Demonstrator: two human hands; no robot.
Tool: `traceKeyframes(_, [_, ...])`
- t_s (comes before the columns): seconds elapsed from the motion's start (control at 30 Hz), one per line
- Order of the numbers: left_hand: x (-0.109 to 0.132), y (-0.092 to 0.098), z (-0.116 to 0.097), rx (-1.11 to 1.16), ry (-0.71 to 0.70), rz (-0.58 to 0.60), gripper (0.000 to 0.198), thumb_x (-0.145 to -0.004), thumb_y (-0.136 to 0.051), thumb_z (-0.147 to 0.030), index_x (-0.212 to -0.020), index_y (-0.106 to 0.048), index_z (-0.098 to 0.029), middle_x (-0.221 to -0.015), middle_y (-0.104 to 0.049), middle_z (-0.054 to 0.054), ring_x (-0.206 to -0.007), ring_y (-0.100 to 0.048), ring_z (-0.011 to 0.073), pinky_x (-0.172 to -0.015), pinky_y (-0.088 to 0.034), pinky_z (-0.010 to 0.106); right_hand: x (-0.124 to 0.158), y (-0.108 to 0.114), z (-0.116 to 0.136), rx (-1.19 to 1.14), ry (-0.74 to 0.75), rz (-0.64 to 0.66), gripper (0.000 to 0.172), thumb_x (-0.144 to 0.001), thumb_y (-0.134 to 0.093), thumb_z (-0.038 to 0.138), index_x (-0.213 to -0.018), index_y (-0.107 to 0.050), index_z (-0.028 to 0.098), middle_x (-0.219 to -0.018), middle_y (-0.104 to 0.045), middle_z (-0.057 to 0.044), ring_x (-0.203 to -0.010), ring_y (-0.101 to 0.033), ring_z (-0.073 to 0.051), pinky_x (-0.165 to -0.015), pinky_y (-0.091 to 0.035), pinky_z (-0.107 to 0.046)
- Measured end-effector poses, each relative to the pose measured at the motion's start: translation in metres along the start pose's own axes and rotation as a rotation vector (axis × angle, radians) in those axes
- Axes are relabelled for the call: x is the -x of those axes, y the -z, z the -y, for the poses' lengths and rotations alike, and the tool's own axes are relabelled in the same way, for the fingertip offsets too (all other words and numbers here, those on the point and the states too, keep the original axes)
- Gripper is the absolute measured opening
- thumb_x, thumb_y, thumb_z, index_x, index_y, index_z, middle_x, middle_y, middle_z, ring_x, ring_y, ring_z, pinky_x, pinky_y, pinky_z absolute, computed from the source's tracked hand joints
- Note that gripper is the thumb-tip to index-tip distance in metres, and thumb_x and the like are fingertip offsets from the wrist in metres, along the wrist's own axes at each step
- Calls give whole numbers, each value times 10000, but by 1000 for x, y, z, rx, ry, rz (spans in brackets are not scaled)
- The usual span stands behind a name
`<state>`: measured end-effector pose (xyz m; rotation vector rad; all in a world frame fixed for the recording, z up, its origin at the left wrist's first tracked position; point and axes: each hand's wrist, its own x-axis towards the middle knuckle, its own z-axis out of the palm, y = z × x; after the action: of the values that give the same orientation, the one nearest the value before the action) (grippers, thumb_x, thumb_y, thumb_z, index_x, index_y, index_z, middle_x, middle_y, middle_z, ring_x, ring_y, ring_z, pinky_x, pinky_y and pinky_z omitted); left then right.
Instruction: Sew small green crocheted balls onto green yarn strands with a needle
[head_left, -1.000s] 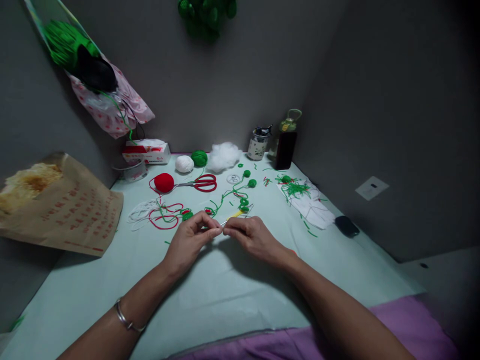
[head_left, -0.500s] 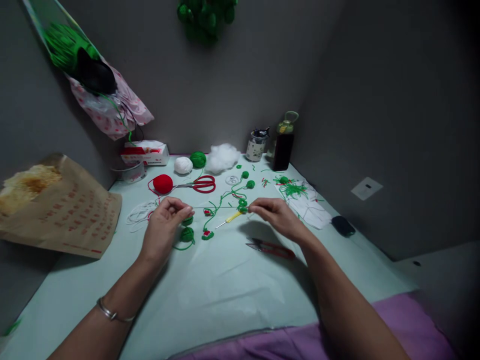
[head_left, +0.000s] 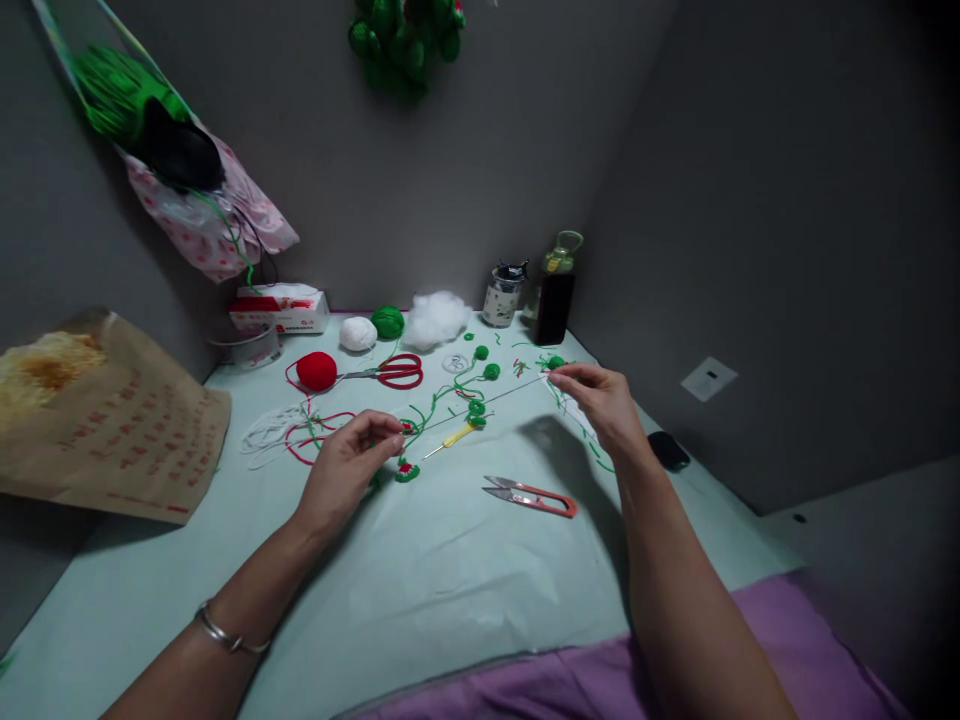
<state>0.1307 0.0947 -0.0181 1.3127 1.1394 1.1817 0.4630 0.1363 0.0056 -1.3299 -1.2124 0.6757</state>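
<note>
Between my two hands runs a thin, straight, dark strand [head_left: 487, 402]; thread or wire, I cannot tell which. My left hand [head_left: 349, 470] pinches its near left end, close to a small red-and-green crocheted piece [head_left: 407, 471]. Raised higher at the right, my right hand [head_left: 604, 400] pinches the other end by its fingertips. Below the strand lies a yellow-handled crochet hook [head_left: 457, 437], touching or beside small green crocheted rings [head_left: 476, 410]. Thread snips [head_left: 536, 497] with orange-red handles rest on the table nearer me. Two green crocheted balls [head_left: 490, 372] with yarn tails lie farther back.
Red-handled scissors [head_left: 399, 371], a red yarn ball [head_left: 316, 371], a white yarn ball [head_left: 358, 334], a green yarn ball [head_left: 388, 322] and white stuffing [head_left: 437, 320] lie behind. A paper bag [head_left: 142, 430] stands left. A phone [head_left: 555, 309] leans upright at the back right.
My right hand has moved right and up, and my left hand slightly right. The strand between them now shows longer and slants up to the right. The camera view has shifted slightly.
</note>
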Motion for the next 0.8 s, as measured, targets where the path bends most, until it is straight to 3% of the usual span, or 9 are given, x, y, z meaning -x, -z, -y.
traceKeyframes(0.1, [3,-5,2,-5,11,50,191,-760,-757,-325,-895,-696,-206,-827,-668,23,-756,-617,162,-695,-487,278,1,-1,4,-273,-118,14,279,-626,-856,359,-760,-700,170,-702,-645,-16,-577,-523,-91,-486,-414,-200])
traceKeyframes(0.2, [6,-12,2,-39,26,106,170,-746,-752,-289,-885,-705,-203,-808,-649,27,-755,-591,164,-681,-477,281,0,-3,3,-373,-159,18,305,-662,-827,409,-755,-630,195,-847,-691,-40,-755,-658,-135,-587,-545,-213])
traceKeyframes(0.43, [10,-14,-1,-36,63,145,156,-746,-748,-306,-857,-697,-210,-781,-634,24,-741,-586,174,-669,-462,281,-10,-11,-23,-291,-249,14,252,-735,-780,345,-767,-587,187,-786,-682,-64,-807,-712,-183,-712,-628,-301])
traceKeyframes(0.53, [11,-16,-1,-41,77,182,134,-763,-729,-307,-847,-688,-211,-756,-613,13,-721,-557,165,-654,-436,269,-37,-12,-34,-131,-243,-55,266,-731,-782,358,-779,-595,175,-771,-676,-66,-786,-708,-190,-708,-617,-324])
traceKeyframes(0.63, [15,-20,-4,-53,93,229,125,-765,-712,-306,-827,-677,-202,-735,-571,1,-687,-495,151,-624,-392,262,-81,-6,-41,99,-196,-169,345,-709,-783,428,-847,-628,152,-857,-684,-94,-869,-690,-228,-762,-583,-353])
traceKeyframes(0.8, [18,-25,-6,-44,148,280,117,-778,-684,-306,-812,-655,-198,-694,-522,-14,-656,-445,147,-608,-352,267,-154,7,-49,499,-120,-299,742,-605,-859,398,-1196,-586,44,-1254,-589,-256,-1230,-531,-364,-1014,-428,-426])
